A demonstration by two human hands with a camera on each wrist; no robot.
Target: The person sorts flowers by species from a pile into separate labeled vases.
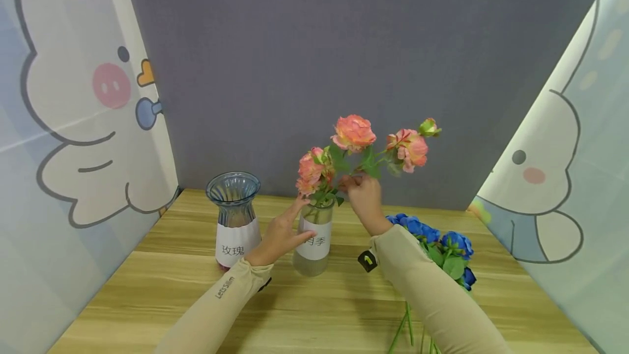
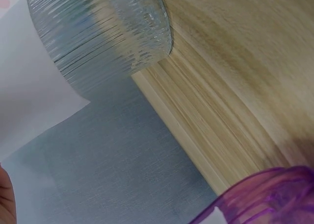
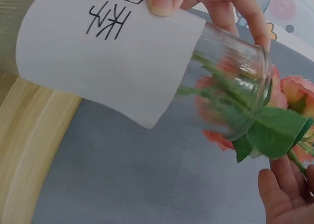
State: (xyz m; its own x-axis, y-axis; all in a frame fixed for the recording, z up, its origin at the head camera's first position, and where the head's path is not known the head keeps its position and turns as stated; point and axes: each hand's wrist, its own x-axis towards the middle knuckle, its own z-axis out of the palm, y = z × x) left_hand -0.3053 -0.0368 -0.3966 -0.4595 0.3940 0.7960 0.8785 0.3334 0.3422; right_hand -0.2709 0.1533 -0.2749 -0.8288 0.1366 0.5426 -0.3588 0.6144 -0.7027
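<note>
A clear glass vase (image 1: pixel 310 267) with a white paper label stands upright mid-table, holding pink flowers (image 1: pixel 309 172). My left hand (image 1: pixel 279 236) grips it from the left, thumb on the label (image 3: pixel 147 72) and fingers near the rim. Just right of the rim, my right hand (image 1: pixel 365 196) pinches the green stem (image 3: pixel 296 161) of a pink flower spray. Its blooms (image 1: pixel 411 149) and bud (image 1: pixel 429 128) lean up to the right. Whether the stem's lower end is inside the vase cannot be told. Only the left hand's edge (image 2: pixel 6 197) appears in the left wrist view.
A blue flared glass vase (image 1: pixel 233 193) with a labelled front and purplish base (image 2: pixel 274 197) stands to the left. Blue flowers (image 1: pixel 457 245) with long green stems lie on the wooden table (image 1: pixel 162 294) by the right forearm. A grey backdrop (image 1: pixel 275 70) rises behind.
</note>
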